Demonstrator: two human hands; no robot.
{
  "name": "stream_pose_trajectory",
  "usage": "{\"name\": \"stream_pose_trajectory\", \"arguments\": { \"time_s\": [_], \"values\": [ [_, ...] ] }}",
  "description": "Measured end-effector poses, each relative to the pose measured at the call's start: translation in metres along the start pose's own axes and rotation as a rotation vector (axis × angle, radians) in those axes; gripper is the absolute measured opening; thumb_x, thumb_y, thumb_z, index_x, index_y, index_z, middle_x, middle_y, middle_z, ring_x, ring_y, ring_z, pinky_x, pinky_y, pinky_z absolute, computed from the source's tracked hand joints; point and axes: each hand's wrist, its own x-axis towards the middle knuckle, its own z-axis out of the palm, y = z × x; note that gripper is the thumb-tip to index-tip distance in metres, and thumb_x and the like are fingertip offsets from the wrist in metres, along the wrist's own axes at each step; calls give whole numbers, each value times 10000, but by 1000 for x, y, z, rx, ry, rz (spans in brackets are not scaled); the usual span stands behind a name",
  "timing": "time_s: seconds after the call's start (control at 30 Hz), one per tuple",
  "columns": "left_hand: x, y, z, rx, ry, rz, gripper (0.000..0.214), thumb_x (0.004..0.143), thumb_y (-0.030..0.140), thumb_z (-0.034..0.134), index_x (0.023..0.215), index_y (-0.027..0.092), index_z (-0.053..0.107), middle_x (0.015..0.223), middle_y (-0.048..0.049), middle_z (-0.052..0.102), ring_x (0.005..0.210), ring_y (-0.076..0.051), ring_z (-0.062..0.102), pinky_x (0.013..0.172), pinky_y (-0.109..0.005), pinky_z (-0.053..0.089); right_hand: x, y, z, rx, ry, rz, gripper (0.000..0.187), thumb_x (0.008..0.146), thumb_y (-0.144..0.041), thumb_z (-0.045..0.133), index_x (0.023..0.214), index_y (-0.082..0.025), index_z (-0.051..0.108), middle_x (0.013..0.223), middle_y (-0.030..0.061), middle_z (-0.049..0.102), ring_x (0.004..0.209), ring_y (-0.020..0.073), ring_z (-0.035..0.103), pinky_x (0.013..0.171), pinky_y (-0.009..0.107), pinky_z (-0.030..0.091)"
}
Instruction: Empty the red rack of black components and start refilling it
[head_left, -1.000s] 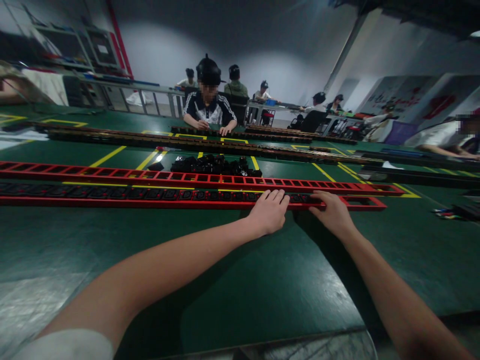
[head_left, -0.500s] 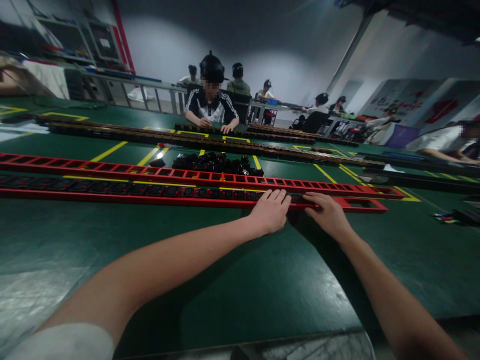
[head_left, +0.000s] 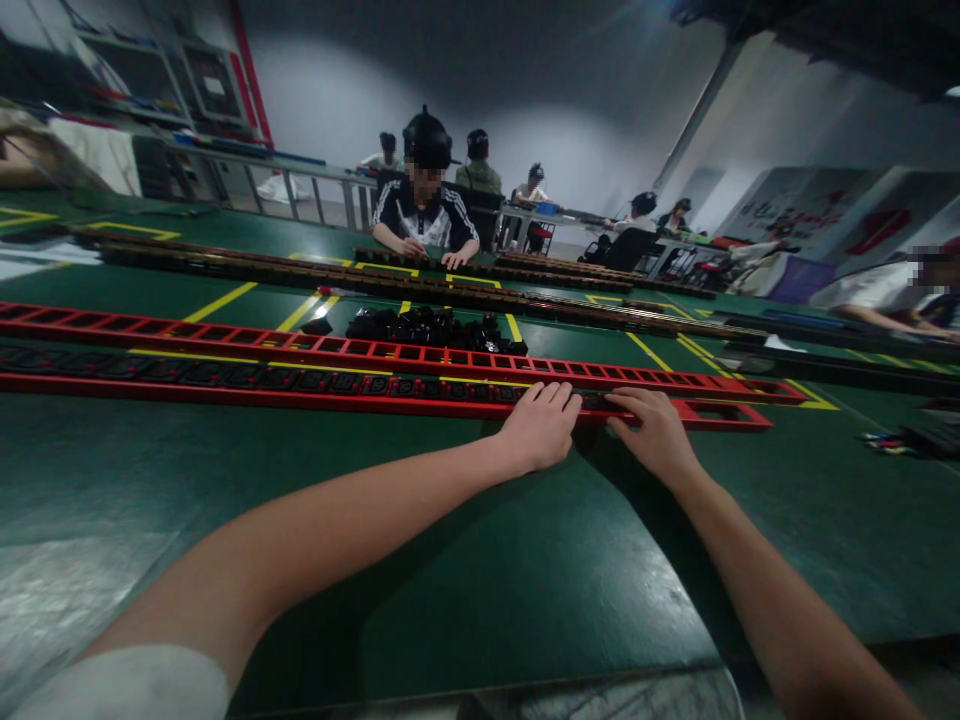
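Note:
A long red frame (head_left: 420, 403) lies across the table, with a row of black socket-like inserts (head_left: 381, 385) along it. My left hand (head_left: 541, 428) is draped over this frame, fingers curved side by side across it; its thumb is hidden. Just to the right, my right hand (head_left: 654, 428) touches the same frame with its fingertips near a dark insert, thumb apart from the fingers. Toward the frame's right end, an opening shows the table through it. Directly behind lies a second red frame (head_left: 780, 390) with unfilled slots.
Behind the red frames is a heap of small black parts (head_left: 420, 325). Long dark rails (head_left: 585, 308) stretch across the green table (head_left: 480, 560) farther back. A co-worker (head_left: 426, 205) sits opposite, and a bundle of cables (head_left: 892, 440) lies at the right.
Both hands stay at nearly the same place on the red frame. The view has shifted very slightly.

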Motion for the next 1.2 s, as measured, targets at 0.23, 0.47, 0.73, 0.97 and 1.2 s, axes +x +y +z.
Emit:
{"name": "stream_pose_trajectory", "arguments": {
  "time_s": [0.23, 0.47, 0.73, 0.97, 1.2],
  "values": [
    [0, 0, 1, -1, 5, 9, 555, 929, 283, 451, 1435, 55, 451, 1518, -168, 446, 1384, -279, 419, 1161, -418, 285, -1, -6, -1, -39, -12, 43, 319, 828, -276, 572, 1088, -188, 734, 1143, 123, 707, 1067, 332, 608, 902, 547, 489],
    [1, 0, 2, -10, 13, 10, 549, 930, 272, 443, 1432, 48, 455, 1514, -173, 450, 1381, -283, 425, 1158, -423, 289, -1, -8, 0, -41, -3, 66, 294, 826, -275, 566, 1057, -202, 733, 1146, 114, 706, 1084, 336, 599, 909, 543, 474],
    [1, 0, 0, -13, -3, 6, 555, 929, 278, 451, 1438, 56, 448, 1519, -166, 445, 1387, -280, 417, 1161, -421, 286, -2, -10, 2, -29, -7, 68, 316, 816, -274, 569, 1095, -218, 706, 1167, 112, 694, 1097, 342, 585, 894, 548, 465],
    [0, 0, -1, -7, 4, 5, 542, 929, 271, 448, 1429, 62, 455, 1519, -161, 448, 1385, -273, 419, 1160, -421, 293, -2, -19, 2, -58, 9, 29, 366, 828, -261, 559, 1172, -208, 671, 1186, 116, 689, 1110, 331, 588, 898, 523, 460],
    [1, 0, 1, -13, 3, 1, 542, 930, 276, 448, 1429, 65, 456, 1520, -154, 448, 1377, -276, 425, 1163, -425, 295, -2, -25, 5, -75, -21, -20, 323, 849, -255, 543, 1134, -219, 692, 1212, 120, 677, 1140, 327, 587, 923, 535, 440]
  ]
}}
